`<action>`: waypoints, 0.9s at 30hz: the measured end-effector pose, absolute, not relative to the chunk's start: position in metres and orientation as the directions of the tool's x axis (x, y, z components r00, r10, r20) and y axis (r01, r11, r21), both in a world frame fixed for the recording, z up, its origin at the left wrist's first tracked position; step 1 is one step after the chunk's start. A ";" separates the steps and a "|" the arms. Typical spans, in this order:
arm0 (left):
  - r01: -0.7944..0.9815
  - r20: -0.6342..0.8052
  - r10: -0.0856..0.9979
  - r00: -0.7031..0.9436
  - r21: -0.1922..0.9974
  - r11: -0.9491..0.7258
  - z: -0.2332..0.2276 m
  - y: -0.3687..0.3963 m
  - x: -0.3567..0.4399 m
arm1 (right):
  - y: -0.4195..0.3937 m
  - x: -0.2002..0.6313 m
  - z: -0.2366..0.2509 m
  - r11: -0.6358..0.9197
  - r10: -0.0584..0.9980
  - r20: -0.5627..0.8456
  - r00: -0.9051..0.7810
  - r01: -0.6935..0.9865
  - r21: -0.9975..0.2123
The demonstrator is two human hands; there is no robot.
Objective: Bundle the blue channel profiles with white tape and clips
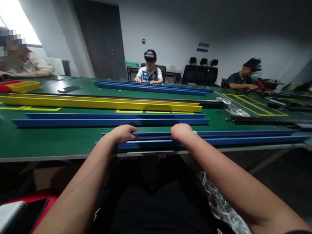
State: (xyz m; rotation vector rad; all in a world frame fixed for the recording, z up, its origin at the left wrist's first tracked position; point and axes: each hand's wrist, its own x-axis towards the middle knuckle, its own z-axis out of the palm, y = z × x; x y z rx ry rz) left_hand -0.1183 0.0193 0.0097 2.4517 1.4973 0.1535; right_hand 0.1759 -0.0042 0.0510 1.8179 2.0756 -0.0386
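Observation:
Along the table's near edge lies a pair of long blue rails [246, 140], which may be two walls of one channel. A dark narrow strip [154, 136] runs between them. Over the left part of the rails, my left hand [124, 133] is closed, its fingertips down at the strip. My right hand [180, 131] is curled closed over the same strip, a short way to the right. Its fingers are mostly hidden behind the hand, and what each hand pinches is too small to make out. Just beyond lies a second blue pair [111, 120].
Farther back are long yellow rails [100, 102], more blue rails [152, 87], and red [7, 86] and yellow trays [24, 86]. Clear plastic wrap [238, 111] and dark strips [269, 121] lie at right. Several people sit around the green table [63, 142].

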 end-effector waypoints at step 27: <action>0.878 -0.066 0.892 0.448 0.222 -0.424 0.011 0.018 -0.118 | 0.001 0.159 0.052 0.102 0.941 -0.338 -0.012 0.963 0.249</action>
